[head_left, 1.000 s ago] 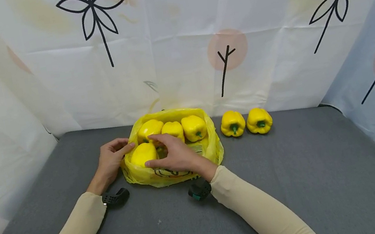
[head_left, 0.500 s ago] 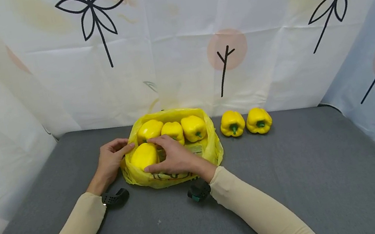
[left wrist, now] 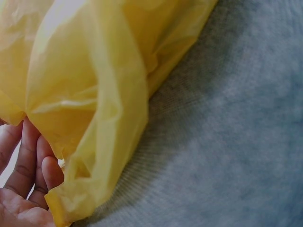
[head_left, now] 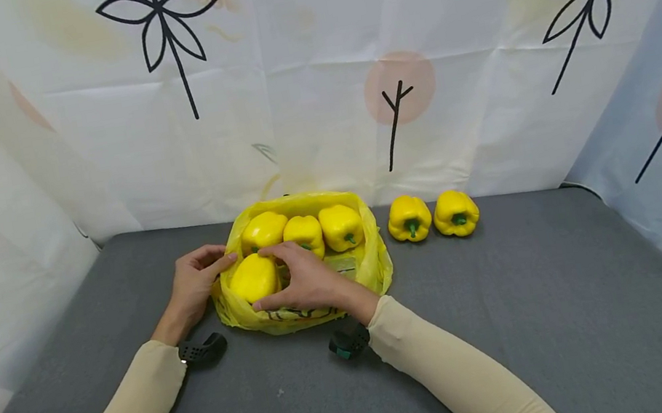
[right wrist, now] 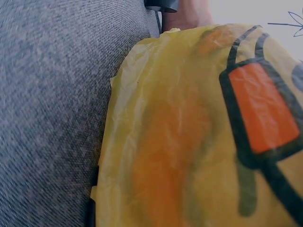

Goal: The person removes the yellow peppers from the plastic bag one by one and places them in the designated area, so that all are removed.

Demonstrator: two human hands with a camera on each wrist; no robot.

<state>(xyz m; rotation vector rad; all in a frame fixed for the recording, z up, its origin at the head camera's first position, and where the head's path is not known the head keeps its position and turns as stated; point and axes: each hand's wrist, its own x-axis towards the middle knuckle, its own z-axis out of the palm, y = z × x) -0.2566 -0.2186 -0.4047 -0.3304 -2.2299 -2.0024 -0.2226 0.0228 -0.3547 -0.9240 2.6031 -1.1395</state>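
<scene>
A yellow plastic bag (head_left: 382, 268), its mouth spread wide, sits on the grey table with several yellow bell peppers inside. At its left rim my left hand (head_left: 194, 282) pinches the plastic between thumb and fingers. The left wrist view shows those fingers (left wrist: 28, 165) at the bag's crumpled edge. My right hand (head_left: 311, 280) reaches in over the front rim and grips the front-left bell pepper (head_left: 253, 278), thumb on the near side and fingers on the far side. In the right wrist view the bag's printed side (right wrist: 189, 142) hides this hand.
Three bell peppers line the back of the bag, one being a stemmed pepper (head_left: 342, 227) at the right. Two more, a left pepper (head_left: 409, 218) and a right pepper (head_left: 455, 212), stand outside on the grey table (head_left: 552, 293). A patterned curtain (head_left: 317, 128) hangs behind.
My right hand has shifted slightly left and toward me with the front-left bell pepper, and the bag's front rim has sagged a little. My left hand stays at the bag's rim.
</scene>
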